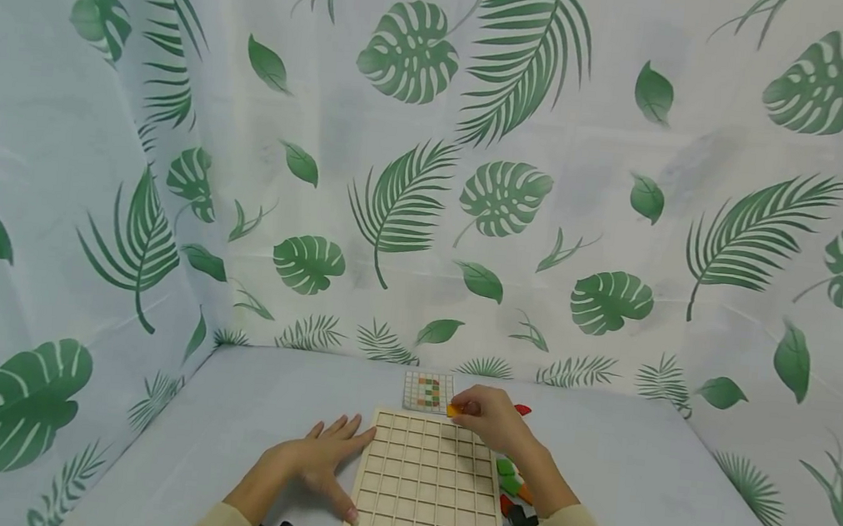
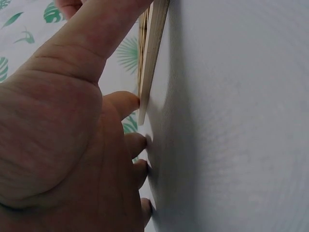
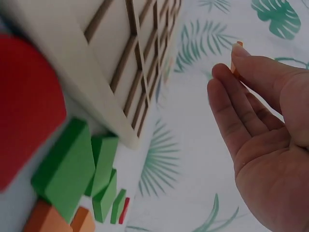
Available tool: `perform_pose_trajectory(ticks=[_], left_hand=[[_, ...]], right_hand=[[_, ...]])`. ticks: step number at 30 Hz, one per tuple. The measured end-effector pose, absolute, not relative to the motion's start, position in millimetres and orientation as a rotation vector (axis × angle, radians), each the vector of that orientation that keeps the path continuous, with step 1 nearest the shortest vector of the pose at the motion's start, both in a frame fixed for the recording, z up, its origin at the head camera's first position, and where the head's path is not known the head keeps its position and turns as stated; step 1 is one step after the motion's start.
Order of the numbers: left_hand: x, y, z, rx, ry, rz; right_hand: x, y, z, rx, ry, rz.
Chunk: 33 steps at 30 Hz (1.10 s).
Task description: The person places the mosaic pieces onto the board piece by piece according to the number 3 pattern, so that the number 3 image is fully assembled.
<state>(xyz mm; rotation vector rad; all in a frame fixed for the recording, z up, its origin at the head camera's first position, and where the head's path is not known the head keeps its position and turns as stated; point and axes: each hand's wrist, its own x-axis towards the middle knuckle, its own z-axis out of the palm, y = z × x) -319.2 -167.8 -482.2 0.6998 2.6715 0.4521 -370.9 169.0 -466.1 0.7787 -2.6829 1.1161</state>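
A square wooden grid board [image 1: 423,484] lies on the table between the two hands. The left hand [image 1: 320,461] is spread along its left side, with thumb and a fingertip at the board's edge; in the left wrist view the other fingertips [image 2: 140,174] rest on the table. Over the board's far right corner, the right hand [image 1: 489,418] pinches an orange block [image 3: 237,59] between thumb and fingers. Just beyond the board lies a pattern card [image 1: 418,390] with a small grid of orange, green and red squares, close to the right hand.
Right of the board lie several loose blocks: green blocks [image 3: 67,164], orange blocks [image 3: 83,221] and a red block [image 3: 26,106]. Another red piece [image 1: 522,409] sits beyond the right hand. Leaf-patterned cloth [image 1: 429,172] hangs behind the table and at its sides.
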Motion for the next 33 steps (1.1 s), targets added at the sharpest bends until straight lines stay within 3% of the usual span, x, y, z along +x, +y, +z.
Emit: perform_pose_trajectory(ticks=[33], left_hand=[[-319,-169,-485,0.704,2.685,0.440]], right_hand=[[-374,112,-473,1.097,-2.823,0.856]])
